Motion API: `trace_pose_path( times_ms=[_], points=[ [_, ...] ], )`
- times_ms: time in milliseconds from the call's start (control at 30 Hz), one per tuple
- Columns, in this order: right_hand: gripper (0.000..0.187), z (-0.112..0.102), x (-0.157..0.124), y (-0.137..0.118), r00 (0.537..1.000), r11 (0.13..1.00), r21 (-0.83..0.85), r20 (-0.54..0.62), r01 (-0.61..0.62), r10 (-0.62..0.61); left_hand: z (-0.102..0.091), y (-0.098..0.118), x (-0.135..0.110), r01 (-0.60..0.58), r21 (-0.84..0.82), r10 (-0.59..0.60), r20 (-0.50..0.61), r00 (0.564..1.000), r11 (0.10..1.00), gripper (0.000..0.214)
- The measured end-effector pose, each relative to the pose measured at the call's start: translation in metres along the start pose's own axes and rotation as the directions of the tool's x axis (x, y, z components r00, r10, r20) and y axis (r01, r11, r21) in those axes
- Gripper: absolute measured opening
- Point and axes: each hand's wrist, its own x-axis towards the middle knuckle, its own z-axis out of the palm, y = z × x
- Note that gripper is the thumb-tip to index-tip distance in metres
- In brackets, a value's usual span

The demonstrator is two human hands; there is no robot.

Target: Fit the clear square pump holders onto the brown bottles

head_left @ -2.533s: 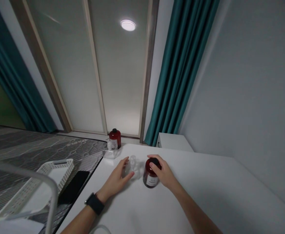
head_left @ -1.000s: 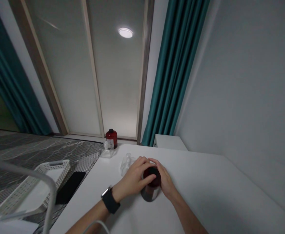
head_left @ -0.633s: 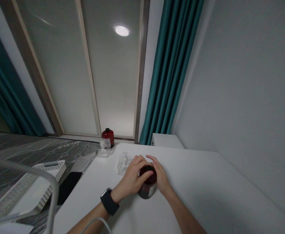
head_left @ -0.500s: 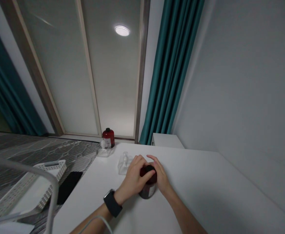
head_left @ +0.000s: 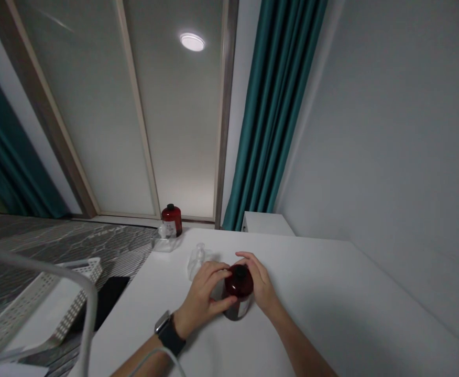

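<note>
- While both hands are around it, the dark red bottle [head_left: 237,287] stands upright on the white desk [head_left: 324,309]. It has a black cap [head_left: 240,271] on top and a white label on the front.
- The left hand [head_left: 204,296] is at the left side of the bottle, and its fingers [head_left: 217,272] are curled and clamped against the bottle near the top.
- The right hand [head_left: 263,285] is at the right side, and its fingers [head_left: 249,256] are bent and clamped on the bottle's shoulder, close to the cap.
- A black watch [head_left: 168,335] is on the left wrist, and a white cable [head_left: 159,355] lies over this arm.
- A clear plastic bottle [head_left: 197,262] stands just behind the left hand.
- Farther away, at the desk's back edge, a second red bottle [head_left: 172,220] stands behind a clear box [head_left: 162,243].
- Left of the desk, a white basket [head_left: 25,319] and a black phone [head_left: 109,296] lie by a grey rug [head_left: 56,241].
</note>
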Motion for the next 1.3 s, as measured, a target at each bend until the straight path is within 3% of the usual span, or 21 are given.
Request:
trace_pose_path(
  times_ms=[133, 233, 400, 500, 667, 867, 1033, 1200, 1300],
  points=[
    [0.035, -0.001, 0.001, -0.006, 0.986, 0.979, -0.147, -0.066, 0.143, -0.154, 0.002, 0.000, -0.003, 0.030, 0.039, -0.031, 0.039, 0.999, 0.999, 0.035],
    [0.026, -0.001, 0.002, -0.011, 0.945, 0.923, -0.288, -0.130, 0.255, -0.301, -0.001, 0.000, 0.000, 0.038, 0.059, -0.040, 0.032, 0.999, 0.998, 0.027],
    [0.029, 0.001, -0.001, -0.019, 0.896, 0.850, -0.374, -0.098, 0.370, -0.433, 0.000, -0.003, 0.003, 0.031, 0.023, -0.031, 0.021, 0.999, 0.999, 0.026],
    [0.030, 0.002, -0.004, -0.018, 0.909, 0.881, -0.315, -0.107, 0.354, -0.403, 0.003, -0.003, 0.002, 0.029, -0.008, -0.029, 0.005, 1.000, 1.000, 0.025],
    [0.027, 0.003, -0.004, -0.014, 0.972, 0.979, -0.085, -0.135, 0.184, -0.194, 0.007, 0.000, -0.001, 0.060, -0.026, -0.061, -0.014, 0.998, 0.998, 0.024],
    [0.028, 0.005, -0.001, -0.024, 0.963, 0.973, -0.115, -0.163, 0.199, -0.216, 0.011, 0.000, -0.003, 0.087, -0.022, -0.087, -0.025, 0.996, 0.996, 0.026],
    [0.025, 0.008, 0.000, -0.024, 0.993, 0.993, 0.097, -0.107, 0.063, -0.053, 0.012, -0.001, -0.004, 0.097, -0.014, -0.097, -0.010, 0.995, 0.995, 0.033],
    [0.023, 0.003, 0.002, -0.025, 0.974, 0.988, -0.031, -0.167, 0.151, -0.154, 0.011, 0.000, -0.005, 0.112, -0.005, -0.112, 0.002, 0.994, 0.994, 0.035],
    [0.025, 0.002, 0.002, -0.026, 0.985, 0.994, -0.001, -0.129, 0.111, -0.110, 0.011, 0.000, -0.005, 0.112, -0.001, -0.112, 0.012, 0.994, 0.994, 0.038]
  ],
)
